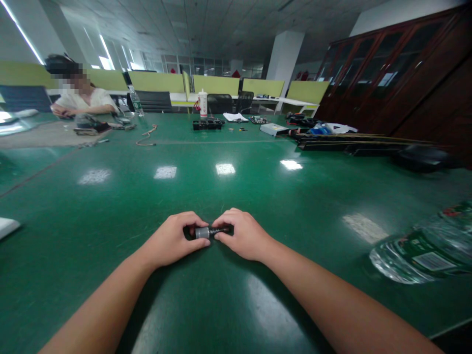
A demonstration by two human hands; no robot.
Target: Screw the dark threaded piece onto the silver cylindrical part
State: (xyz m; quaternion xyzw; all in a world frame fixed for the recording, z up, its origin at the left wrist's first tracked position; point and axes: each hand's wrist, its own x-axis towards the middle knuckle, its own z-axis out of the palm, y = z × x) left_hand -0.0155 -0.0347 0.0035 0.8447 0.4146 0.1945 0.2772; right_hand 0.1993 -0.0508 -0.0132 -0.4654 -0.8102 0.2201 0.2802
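Note:
My left hand (175,239) curls around a small grey-and-black cylinder (202,232), thumb below and fingers above it. The cylinder lies level, just over or on the green tabletop (206,295); I cannot tell which. From its right end a thinner dark part (218,230) runs into the grasp of my right hand (245,234), whose thumb and fingers are closed about it. The tips of both hands nearly meet at the middle of the piece. Its far left end is shaded by my left palm, and its exact kind is unclear.
A large water bottle (424,253) lies on its side at the right. Black bars (332,142) and a grey box (274,129) stand farther back. A black part (208,125) and a white bottle (202,104) are across the table. Another person (88,101) sits at the far left.

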